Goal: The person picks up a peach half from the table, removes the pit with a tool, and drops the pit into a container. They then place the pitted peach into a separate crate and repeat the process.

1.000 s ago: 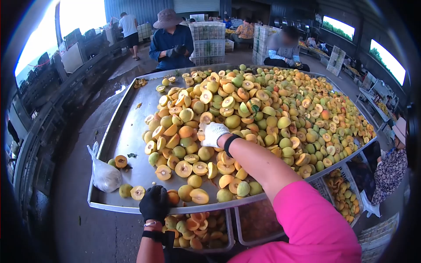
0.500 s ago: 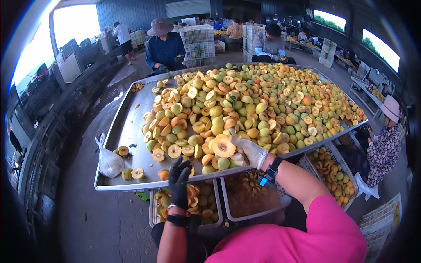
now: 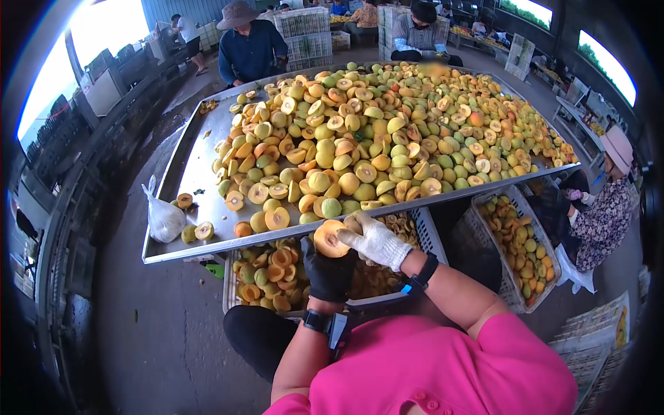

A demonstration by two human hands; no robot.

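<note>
Holding a halved peach (image 3: 329, 239) between both gloved hands, the person has drawn it back from the heaped metal table (image 3: 200, 173) to just above the crates (image 3: 425, 232) at the near edge. Black-gloved left hand (image 3: 328, 270) cups it from below; white-gloved right hand (image 3: 373, 241), a second ago reaching into the pile, now grips its side, so the fruit looks ready for pitting.
</note>
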